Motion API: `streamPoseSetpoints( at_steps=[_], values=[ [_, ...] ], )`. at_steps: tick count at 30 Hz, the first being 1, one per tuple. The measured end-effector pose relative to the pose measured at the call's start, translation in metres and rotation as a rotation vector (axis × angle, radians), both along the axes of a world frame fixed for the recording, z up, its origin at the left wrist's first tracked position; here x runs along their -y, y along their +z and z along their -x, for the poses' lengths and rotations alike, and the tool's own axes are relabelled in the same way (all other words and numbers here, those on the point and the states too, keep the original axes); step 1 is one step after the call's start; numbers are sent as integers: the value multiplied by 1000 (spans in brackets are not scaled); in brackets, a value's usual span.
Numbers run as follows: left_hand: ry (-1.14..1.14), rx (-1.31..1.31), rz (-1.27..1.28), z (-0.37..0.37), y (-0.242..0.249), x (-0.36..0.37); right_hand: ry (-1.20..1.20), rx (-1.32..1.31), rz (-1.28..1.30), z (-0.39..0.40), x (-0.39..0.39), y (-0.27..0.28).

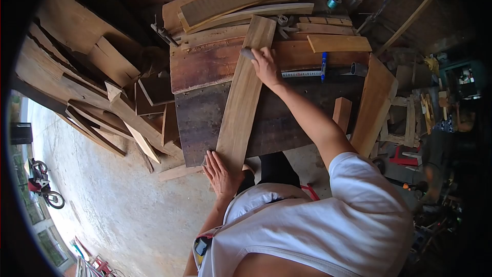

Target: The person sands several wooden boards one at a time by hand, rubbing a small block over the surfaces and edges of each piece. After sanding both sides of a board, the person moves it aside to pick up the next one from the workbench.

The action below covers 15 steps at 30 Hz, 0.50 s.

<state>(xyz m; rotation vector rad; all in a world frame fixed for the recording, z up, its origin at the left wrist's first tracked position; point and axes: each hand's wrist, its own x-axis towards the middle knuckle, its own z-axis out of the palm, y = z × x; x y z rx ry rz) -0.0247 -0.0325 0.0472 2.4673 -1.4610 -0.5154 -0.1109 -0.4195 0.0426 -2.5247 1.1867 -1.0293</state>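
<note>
A long wooden board [241, 97] lies lengthwise across the dark workbench [200, 118], its near end close to my body. My right hand [267, 67] is closed around a small dark grey piece [247, 53] that looks like folded sandpaper, pressed to the board's face near the far end. My left hand [223, 175] rests at the near left corner of the board, fingers stretched out along its edge. Right of the board are a blue marker [323, 66] and a partly covered measuring tape or ruler [300, 74].
Curved planks [246, 0] are stacked at the bench's far side, by a clamp [282, 23]. A wooden block [342, 113] and a wide plank [373, 105] stand at the right. Scrap boards [97, 92] lean at the left. A motorbike [43, 182] is farther off.
</note>
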Motion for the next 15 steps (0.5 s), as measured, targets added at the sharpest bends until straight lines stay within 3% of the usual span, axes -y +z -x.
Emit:
streamPoseSetpoints(
  at_steps=[3,7,9,11,15],
  values=[
    [28,16,-31,4,3,2,-53,12,-27,-4,-8,1],
    [87,-21,-67,8,11,10,504,13,-87,10,-122,-22],
    [96,-23,-71,6,11,10,651,-84,-80,14,-119,-12],
    [80,-44,-103,5,12,9,631,-23,-92,4,-68,-15],
    [87,-49,-138,6,11,11,62,-36,52,-10,94,1]
  ],
)
